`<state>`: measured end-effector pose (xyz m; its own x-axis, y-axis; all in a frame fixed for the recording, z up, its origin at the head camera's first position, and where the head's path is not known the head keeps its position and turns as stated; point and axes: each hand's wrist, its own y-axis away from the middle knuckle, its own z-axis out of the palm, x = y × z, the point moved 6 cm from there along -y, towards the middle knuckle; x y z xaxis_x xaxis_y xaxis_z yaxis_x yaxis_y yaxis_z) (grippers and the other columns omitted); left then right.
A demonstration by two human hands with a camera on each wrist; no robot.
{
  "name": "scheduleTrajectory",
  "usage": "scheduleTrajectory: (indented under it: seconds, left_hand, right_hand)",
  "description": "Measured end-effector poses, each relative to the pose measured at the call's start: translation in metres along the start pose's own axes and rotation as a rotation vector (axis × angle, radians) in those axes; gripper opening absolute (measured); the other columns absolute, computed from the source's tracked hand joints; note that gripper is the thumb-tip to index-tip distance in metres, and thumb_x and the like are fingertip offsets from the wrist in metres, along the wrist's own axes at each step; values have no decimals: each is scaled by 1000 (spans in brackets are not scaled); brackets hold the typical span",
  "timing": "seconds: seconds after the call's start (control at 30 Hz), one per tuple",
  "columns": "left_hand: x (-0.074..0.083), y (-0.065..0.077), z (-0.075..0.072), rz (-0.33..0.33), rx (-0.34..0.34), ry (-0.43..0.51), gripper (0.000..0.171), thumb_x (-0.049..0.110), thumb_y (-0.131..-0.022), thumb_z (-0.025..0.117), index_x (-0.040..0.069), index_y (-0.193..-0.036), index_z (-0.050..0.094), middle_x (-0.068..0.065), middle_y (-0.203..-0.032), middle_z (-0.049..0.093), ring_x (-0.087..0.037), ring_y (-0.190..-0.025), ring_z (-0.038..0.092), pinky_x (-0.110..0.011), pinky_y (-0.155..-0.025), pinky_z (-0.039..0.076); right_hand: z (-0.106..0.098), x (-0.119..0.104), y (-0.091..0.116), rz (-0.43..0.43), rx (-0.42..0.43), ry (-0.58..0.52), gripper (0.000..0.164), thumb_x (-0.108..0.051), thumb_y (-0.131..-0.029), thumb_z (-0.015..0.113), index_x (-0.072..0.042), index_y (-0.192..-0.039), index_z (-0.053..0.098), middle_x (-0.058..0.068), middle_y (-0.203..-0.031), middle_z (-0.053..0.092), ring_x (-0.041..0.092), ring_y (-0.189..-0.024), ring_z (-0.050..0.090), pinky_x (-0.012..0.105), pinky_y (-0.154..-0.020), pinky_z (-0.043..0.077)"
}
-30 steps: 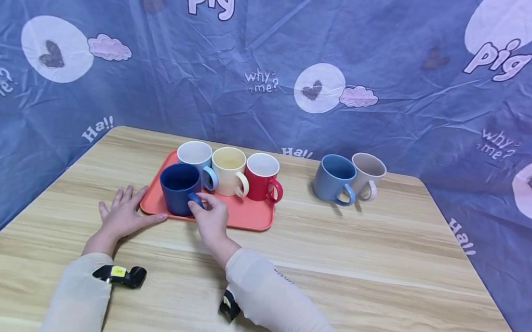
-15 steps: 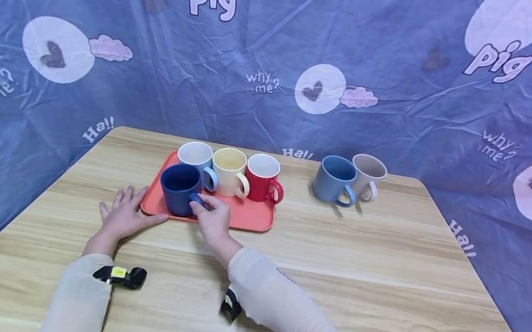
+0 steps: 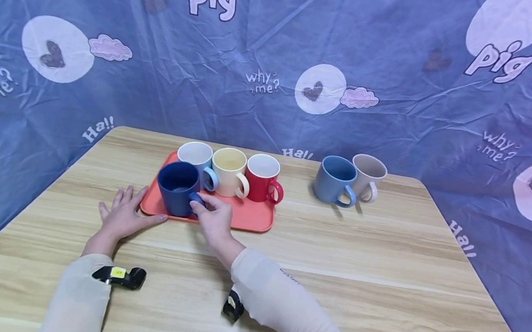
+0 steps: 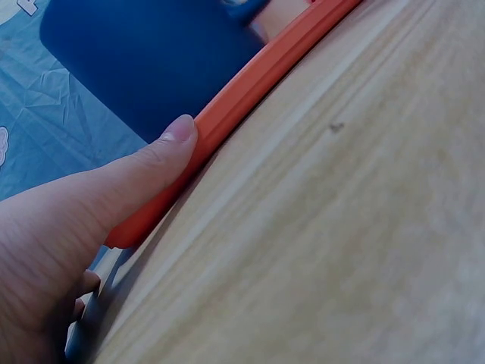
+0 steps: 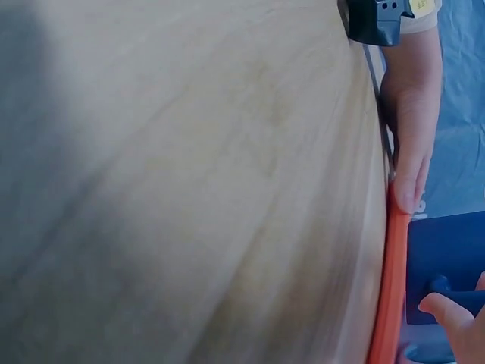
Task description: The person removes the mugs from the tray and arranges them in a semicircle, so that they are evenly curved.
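Note:
My right hand (image 3: pixel 214 222) pinches the handle of a dark blue mug (image 3: pixel 177 193), thumb and forefinger on it. That mug stands at the front left of an orange-red tray (image 3: pixel 247 219), leaning slightly left. Spread wide, my left hand (image 3: pixel 123 217) lies at the tray's front left corner. Its thumb (image 4: pixel 163 155) touches the tray rim close to the mug in the left wrist view. Behind the dark blue mug, in a row on the tray, are a light blue mug (image 3: pixel 195 155), a cream mug (image 3: pixel 228 176) and a red mug (image 3: pixel 260 184).
To the right of the tray, on the wooden table (image 3: pixel 355 277), stand a medium blue mug (image 3: pixel 332 180) and a grey-beige mug (image 3: pixel 370 169) close together. A blue printed cloth (image 3: pixel 276 41) hangs behind the table.
The dark blue mug's rim has shifted slightly left and up while its base stays nearly in place. My right hand moves a little with it; my left hand is unmoved.

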<state>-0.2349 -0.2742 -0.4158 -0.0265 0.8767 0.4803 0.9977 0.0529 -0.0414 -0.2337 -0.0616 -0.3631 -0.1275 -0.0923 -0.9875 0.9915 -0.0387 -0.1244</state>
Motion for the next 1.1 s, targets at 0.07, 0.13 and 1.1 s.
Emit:
scheduleTrajectory:
  seconds: [0.07,0.13,1.1]
  left_hand:
    - [0,0,0,3,4,-1,104,67,-63,57,5,-137,20,-33,-135,6,-47,-122,-7,-65,-80,-18]
    - [0,0,0,6,4,2,104,67,-63,57,4,-137,20,-34,-134,6,-47,-122,-7,-65,-80,-18]
    - [3,3,-2,19,4,9,102,66,-64,57,6,-137,19,-34,-135,5,-46,-122,-8,-65,-80,-18]
  right_hand:
    - [1,5,-3,3,-17,-10,18,6,-70,67,6,-88,67,15,-77,64,13,-65,59,26,-59,50]
    - [1,5,-3,6,-32,-28,18,5,-71,66,5,-89,67,14,-77,64,13,-64,59,30,-59,50]
    - [-31,-70,-9,55,-101,-136,23,5,-73,65,6,-96,64,16,-79,63,17,-62,59,36,-61,50]
